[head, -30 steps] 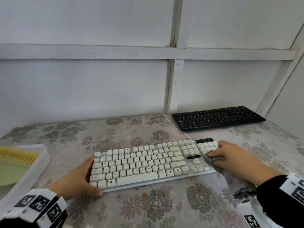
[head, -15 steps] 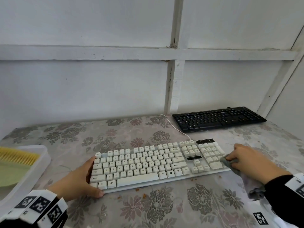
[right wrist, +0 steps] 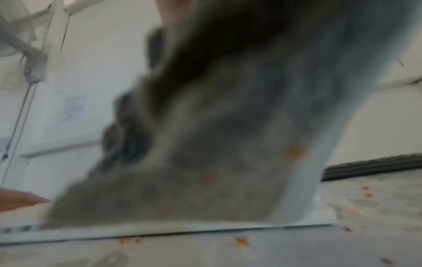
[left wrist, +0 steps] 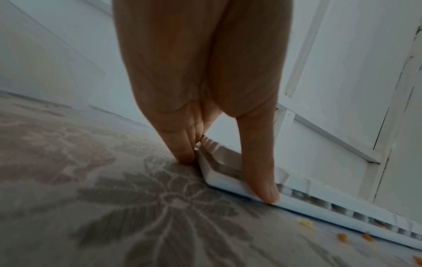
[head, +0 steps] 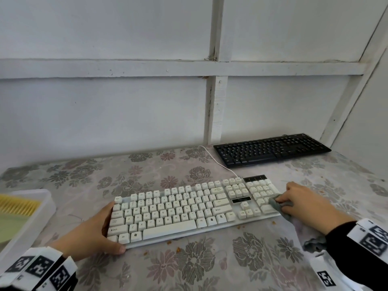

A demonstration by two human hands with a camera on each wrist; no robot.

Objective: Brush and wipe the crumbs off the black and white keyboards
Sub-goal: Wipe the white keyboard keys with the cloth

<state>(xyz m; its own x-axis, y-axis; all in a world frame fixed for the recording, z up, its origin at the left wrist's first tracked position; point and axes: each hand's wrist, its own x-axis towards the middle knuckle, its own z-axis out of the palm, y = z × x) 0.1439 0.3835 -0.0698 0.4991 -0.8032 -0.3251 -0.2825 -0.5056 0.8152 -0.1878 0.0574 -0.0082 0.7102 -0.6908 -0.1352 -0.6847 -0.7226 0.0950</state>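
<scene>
Nearest, orange crumbs (head: 178,249) lie on the flowered tablecloth (head: 199,267) along the front edge of the white keyboard (head: 189,208), which sits across the middle of the table. The left hand (head: 92,234) grips the keyboard's left end: the thumb (left wrist: 260,177) presses on the front edge at the near corner, and the fingers (left wrist: 180,140) lie against the left side, tips on the tablecloth. The right hand (head: 304,204) pinches a grey cloth (head: 279,204) between thumb and curled fingers and presses it on the numeric keys at the right end; the rest of the cloth trails back under the wrist toward the black sleeve (head: 344,242). In the right wrist view the cloth (right wrist: 205,153) is blurred and fills most of the frame, draped over the keyboard's edge. At far left a white tray (head: 45,211) holds a yellow brush (head: 19,205). A white cable (head: 212,158) runs back from the keyboard toward the wall (head: 105,112). The black keyboard (head: 270,149) lies against the wall at the far right, well apart from both hands.
</scene>
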